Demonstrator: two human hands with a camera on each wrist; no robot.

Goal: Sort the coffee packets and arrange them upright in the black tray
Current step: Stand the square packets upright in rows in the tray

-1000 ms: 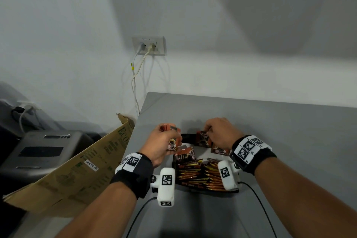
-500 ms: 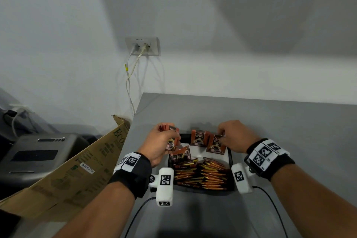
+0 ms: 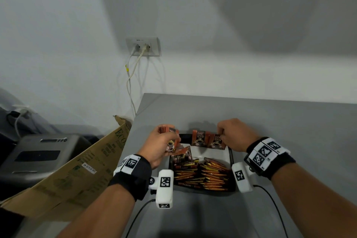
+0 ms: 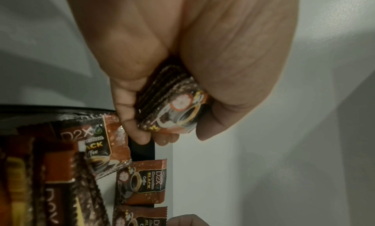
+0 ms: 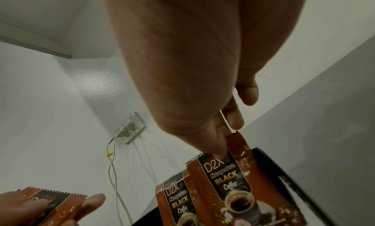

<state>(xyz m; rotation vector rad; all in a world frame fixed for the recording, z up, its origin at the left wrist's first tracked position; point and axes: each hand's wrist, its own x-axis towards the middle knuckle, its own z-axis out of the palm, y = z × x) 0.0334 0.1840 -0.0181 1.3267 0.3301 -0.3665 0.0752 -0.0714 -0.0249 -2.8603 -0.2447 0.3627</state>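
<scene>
Nearest in the head view, the black tray (image 3: 231, 162) sits on the grey tabletop (image 3: 289, 121), its near half filled with a row of packets (image 3: 202, 176) lying edge-up in tight layers. One loose packet (image 3: 181, 157) leans tilted just beyond them, on the left side. Farther in, the left hand (image 3: 161, 146) hovers over the tray's left rim, its fingers (image 4: 129, 117) clenched round a held stack (image 4: 172, 104) of packets. At the far wall two upright packets (image 3: 208, 140) stand side by side, faces toward the viewer, long axes vertical. The right hand (image 3: 234, 134) is over the far right corner, its fingers (image 5: 219, 143) pinching the top edge of the right-hand one. The next move likely turns on this: the standing pair lies directly below the right fingers, so the right hand is the nearer, while the stack waits to the left of them.
</scene>
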